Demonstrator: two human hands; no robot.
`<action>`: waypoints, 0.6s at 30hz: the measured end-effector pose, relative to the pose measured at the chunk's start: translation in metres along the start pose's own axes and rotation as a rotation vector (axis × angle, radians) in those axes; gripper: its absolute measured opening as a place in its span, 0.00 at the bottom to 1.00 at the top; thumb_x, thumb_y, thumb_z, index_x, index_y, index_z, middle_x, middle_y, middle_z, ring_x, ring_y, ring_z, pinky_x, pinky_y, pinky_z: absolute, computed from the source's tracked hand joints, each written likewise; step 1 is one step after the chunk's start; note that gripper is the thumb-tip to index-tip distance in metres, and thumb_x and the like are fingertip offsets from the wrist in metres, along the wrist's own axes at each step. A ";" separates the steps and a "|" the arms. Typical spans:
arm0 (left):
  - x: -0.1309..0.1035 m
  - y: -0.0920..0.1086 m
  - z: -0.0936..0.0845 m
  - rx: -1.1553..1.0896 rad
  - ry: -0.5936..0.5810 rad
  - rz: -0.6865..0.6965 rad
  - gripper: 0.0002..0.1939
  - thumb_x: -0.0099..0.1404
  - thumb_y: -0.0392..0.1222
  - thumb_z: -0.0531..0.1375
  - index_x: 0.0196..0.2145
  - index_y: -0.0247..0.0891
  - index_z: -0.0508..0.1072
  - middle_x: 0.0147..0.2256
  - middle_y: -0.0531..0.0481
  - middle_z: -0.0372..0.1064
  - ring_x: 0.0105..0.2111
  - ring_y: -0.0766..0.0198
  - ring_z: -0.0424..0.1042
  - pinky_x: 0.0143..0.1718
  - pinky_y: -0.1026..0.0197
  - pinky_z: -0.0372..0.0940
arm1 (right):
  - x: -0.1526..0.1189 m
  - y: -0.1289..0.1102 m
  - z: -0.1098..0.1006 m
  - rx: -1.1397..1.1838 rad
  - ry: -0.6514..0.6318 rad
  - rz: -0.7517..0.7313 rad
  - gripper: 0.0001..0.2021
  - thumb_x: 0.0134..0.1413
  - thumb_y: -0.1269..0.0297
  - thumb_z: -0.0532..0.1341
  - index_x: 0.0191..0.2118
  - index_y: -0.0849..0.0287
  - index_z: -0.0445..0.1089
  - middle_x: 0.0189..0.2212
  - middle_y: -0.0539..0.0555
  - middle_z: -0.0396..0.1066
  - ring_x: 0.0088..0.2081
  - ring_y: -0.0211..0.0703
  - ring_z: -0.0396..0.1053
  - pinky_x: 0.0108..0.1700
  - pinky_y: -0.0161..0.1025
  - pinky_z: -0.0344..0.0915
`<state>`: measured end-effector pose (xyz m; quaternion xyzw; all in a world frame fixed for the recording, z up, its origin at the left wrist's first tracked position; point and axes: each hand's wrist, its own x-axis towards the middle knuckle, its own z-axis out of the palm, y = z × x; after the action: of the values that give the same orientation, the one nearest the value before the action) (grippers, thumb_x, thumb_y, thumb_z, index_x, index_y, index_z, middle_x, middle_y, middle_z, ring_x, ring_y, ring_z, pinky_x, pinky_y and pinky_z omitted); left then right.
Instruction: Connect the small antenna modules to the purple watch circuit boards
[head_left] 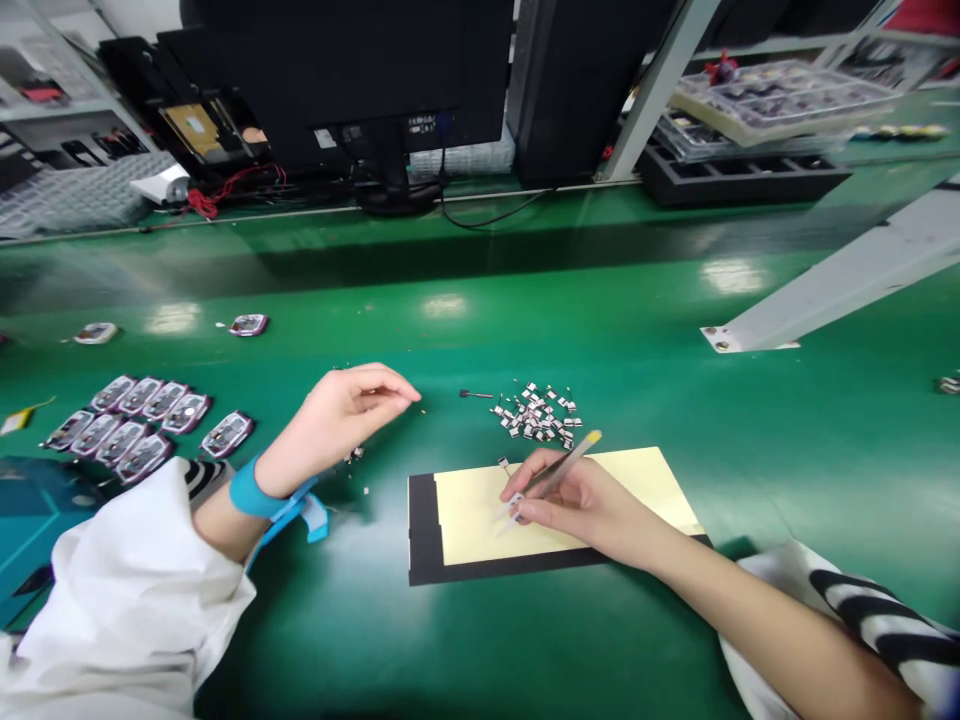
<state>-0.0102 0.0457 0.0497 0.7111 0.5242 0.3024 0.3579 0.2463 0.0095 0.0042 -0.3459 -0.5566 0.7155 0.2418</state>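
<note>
My right hand (574, 500) grips a pair of tweezers (568, 460), whose points face down over a pale yellow sheet (480, 530). A small whitish piece (516, 506) shows at the fingertips of that hand. Under the sheet lies a black board (424, 540). My left hand (349, 410), with a blue wrist strap (251, 490), hovers over the green tabletop (337, 640), thumb and forefinger pinched together. Whatever may be between them is too small to make out. Beyond the board is a loose heap of tiny silver-and-black parts (536, 412).
Several purple-edged device shells (142, 455) lie in rows at the left, beside a teal box (37, 530). A monitor (352, 80) stands at the back. A slanting white metal post (840, 270) is fixed at the right, with stacked trays (780, 100) behind it.
</note>
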 end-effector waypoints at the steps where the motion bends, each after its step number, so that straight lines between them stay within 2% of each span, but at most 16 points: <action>1: -0.002 0.000 0.007 -0.050 -0.011 0.007 0.09 0.56 0.44 0.59 0.29 0.35 0.72 0.31 0.48 0.69 0.31 0.65 0.70 0.34 0.65 0.69 | 0.000 0.000 0.000 0.015 0.023 0.008 0.08 0.49 0.62 0.61 0.32 0.61 0.64 0.31 0.52 0.68 0.35 0.38 0.69 0.39 0.37 0.66; 3: -0.006 -0.001 0.021 -0.126 -0.032 0.034 0.08 0.55 0.42 0.60 0.28 0.34 0.72 0.31 0.49 0.67 0.30 0.67 0.69 0.33 0.66 0.70 | 0.000 -0.001 0.000 0.051 0.104 -0.005 0.09 0.48 0.62 0.62 0.31 0.61 0.64 0.30 0.52 0.68 0.32 0.37 0.68 0.37 0.35 0.67; 6: -0.015 -0.004 0.040 -0.156 -0.079 0.088 0.06 0.57 0.40 0.58 0.29 0.35 0.73 0.30 0.49 0.65 0.29 0.69 0.69 0.31 0.68 0.69 | -0.002 -0.002 0.000 0.138 0.273 -0.132 0.08 0.50 0.62 0.61 0.31 0.60 0.64 0.29 0.51 0.68 0.28 0.35 0.67 0.32 0.33 0.66; 9: -0.029 -0.007 0.050 0.008 -0.157 0.164 0.06 0.60 0.37 0.56 0.31 0.37 0.74 0.31 0.49 0.66 0.30 0.69 0.68 0.30 0.69 0.67 | -0.005 -0.003 -0.002 0.242 0.363 -0.266 0.07 0.54 0.61 0.58 0.30 0.58 0.63 0.29 0.51 0.68 0.26 0.36 0.65 0.28 0.33 0.64; 12: -0.046 -0.011 0.051 0.162 -0.124 0.250 0.08 0.62 0.36 0.54 0.32 0.37 0.73 0.32 0.48 0.66 0.32 0.67 0.68 0.32 0.68 0.65 | -0.008 -0.005 -0.006 0.245 0.375 -0.340 0.08 0.57 0.61 0.53 0.29 0.57 0.59 0.28 0.50 0.67 0.25 0.36 0.64 0.28 0.34 0.63; 14: -0.055 -0.014 0.051 0.195 -0.082 0.269 0.08 0.62 0.36 0.53 0.33 0.37 0.72 0.32 0.47 0.66 0.32 0.67 0.68 0.31 0.68 0.65 | -0.009 -0.008 -0.009 0.042 0.354 -0.408 0.10 0.60 0.61 0.48 0.29 0.56 0.58 0.29 0.51 0.68 0.29 0.39 0.65 0.31 0.38 0.63; 16: -0.057 -0.017 0.052 0.183 -0.073 0.265 0.08 0.62 0.35 0.53 0.32 0.37 0.72 0.32 0.47 0.66 0.32 0.67 0.68 0.31 0.68 0.65 | -0.009 -0.011 -0.012 -0.393 0.265 -0.547 0.09 0.59 0.63 0.47 0.29 0.56 0.58 0.28 0.52 0.68 0.36 0.45 0.65 0.38 0.43 0.62; 18: -0.051 -0.016 0.055 0.143 -0.086 0.275 0.07 0.62 0.35 0.53 0.31 0.37 0.72 0.31 0.48 0.66 0.31 0.68 0.68 0.31 0.69 0.65 | -0.009 -0.014 -0.009 -0.861 0.146 -0.682 0.08 0.56 0.67 0.48 0.28 0.56 0.59 0.25 0.53 0.67 0.37 0.47 0.65 0.39 0.44 0.61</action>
<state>0.0117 -0.0112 0.0024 0.8122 0.4260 0.2799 0.2839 0.2584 0.0130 0.0185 -0.2623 -0.8612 0.2786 0.3345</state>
